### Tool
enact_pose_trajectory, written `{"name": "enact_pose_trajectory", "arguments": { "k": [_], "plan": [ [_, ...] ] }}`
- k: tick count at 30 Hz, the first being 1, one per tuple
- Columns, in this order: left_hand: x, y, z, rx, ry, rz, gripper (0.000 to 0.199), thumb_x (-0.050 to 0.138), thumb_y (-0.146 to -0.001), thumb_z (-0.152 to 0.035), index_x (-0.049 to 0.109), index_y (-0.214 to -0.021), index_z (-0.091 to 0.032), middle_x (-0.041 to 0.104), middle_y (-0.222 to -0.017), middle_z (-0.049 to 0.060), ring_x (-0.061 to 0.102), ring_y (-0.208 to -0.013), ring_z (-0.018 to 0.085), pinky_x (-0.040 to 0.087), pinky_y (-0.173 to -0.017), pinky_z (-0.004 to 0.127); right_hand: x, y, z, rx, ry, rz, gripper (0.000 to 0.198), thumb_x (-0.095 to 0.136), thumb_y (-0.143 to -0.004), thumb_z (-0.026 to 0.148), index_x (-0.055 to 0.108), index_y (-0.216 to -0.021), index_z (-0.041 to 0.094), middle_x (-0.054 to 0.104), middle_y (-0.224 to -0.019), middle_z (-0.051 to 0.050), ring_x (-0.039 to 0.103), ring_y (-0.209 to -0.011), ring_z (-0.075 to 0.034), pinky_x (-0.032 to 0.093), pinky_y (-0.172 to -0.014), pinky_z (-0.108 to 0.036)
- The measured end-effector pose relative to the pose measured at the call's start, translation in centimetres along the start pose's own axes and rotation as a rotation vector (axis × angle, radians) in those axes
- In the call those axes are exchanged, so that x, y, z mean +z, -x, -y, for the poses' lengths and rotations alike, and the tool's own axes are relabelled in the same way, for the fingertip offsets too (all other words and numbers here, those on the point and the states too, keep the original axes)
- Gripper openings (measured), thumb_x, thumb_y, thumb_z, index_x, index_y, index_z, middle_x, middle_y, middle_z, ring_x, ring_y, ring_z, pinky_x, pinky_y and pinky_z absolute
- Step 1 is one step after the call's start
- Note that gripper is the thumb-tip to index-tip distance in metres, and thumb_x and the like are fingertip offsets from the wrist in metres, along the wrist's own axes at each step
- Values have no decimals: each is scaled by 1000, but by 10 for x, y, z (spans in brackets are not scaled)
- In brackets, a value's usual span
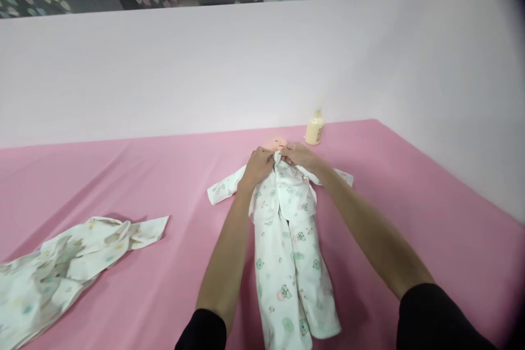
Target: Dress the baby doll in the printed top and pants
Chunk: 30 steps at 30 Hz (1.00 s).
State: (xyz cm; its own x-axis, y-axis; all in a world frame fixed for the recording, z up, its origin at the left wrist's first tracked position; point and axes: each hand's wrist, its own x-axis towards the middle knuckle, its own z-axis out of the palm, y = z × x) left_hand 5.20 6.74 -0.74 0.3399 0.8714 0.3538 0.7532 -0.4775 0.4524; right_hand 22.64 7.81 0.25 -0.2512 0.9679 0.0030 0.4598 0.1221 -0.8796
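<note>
A doll [279, 143] lies stretched out on a pink sheet [197, 175], right of the middle of the scene, its head at the far end and its legs toward the near edge. It wears a white long-sleeved top [292, 194] and white trousers [283, 279], both printed with small green and pink figures. The top's two front edges meet at the chest and part toward the hem; one sleeve spreads out to the left, the other to the right, partly covered by the person's forearm. The trouser legs lie slightly apart, the left one running to the near edge of the view.

Both arms reach forward from black sleeves [438, 317], one on each side of the doll, and converge at its neck. The left hand [260, 166] is knuckles up, its fingers bent and closed on the left side of the collar. The right hand [302, 155] comes in from the right, thumb and fingers pinching the collar's other edge; the fingertips are partly hidden.

A pale yellow bottle [314, 130] stands upright beyond the right hand, near the white wall [184, 76]. A crumpled printed garment [86, 251] lies at the near left.
</note>
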Motion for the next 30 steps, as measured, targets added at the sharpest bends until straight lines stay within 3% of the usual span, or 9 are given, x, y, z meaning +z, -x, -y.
{"name": "enact_pose_trajectory", "arguments": {
  "k": [6, 12, 19, 24, 30],
  "plan": [
    [2, -1, 2, -56, 150, 61, 29, 43, -89, -22, 68, -103, -20, 59, -117, 9, 53, -113, 20, 42, -100, 34, 8, 3, -9, -24, -24, -41, 19, 50, -91, 27, 58, -77, 18, 55, -58, 2, 47, -49, -9, 37, -47, -19],
    [4, -3, 2, -47, 72, 12, 16, 48, -89, -24, 63, -88, -19, 61, -107, 8, 55, -104, 21, 45, -91, 34, 14, 7, -13, -71, 48, -118, 13, 49, -89, 26, 58, -83, 19, 55, -63, 3, 47, -52, -10, 36, -48, -20],
    [-3, 2, -13, -46, -86, 26, 13, 47, -89, -22, 58, -83, -19, 60, -104, 9, 54, -103, 24, 44, -87, 36, 19, 7, -10, -166, 258, -217, 14, 46, -88, 21, 57, -80, 18, 66, -83, -2, 59, -79, -14, 41, -67, -22],
    [-8, 3, -11, -84, -80, 48, 8, 52, -86, -24, 58, -83, -20, 62, -104, 7, 56, -100, 22, 44, -84, 34, 12, 14, -4, -129, 307, -225, 16, 44, -87, 20, 52, -73, 20, 64, -73, -2, 57, -72, -15, 39, -62, -23],
    [-13, 5, 2, -184, -2, -56, 10, 53, -84, -26, 59, -90, -21, 63, -104, 5, 57, -95, 19, 45, -83, 33, 1, 17, -6, -89, 289, -360, 18, 44, -85, 21, 44, -67, 21, 62, -72, -3, 59, -71, -16, 39, -60, -24]
  ]
}}
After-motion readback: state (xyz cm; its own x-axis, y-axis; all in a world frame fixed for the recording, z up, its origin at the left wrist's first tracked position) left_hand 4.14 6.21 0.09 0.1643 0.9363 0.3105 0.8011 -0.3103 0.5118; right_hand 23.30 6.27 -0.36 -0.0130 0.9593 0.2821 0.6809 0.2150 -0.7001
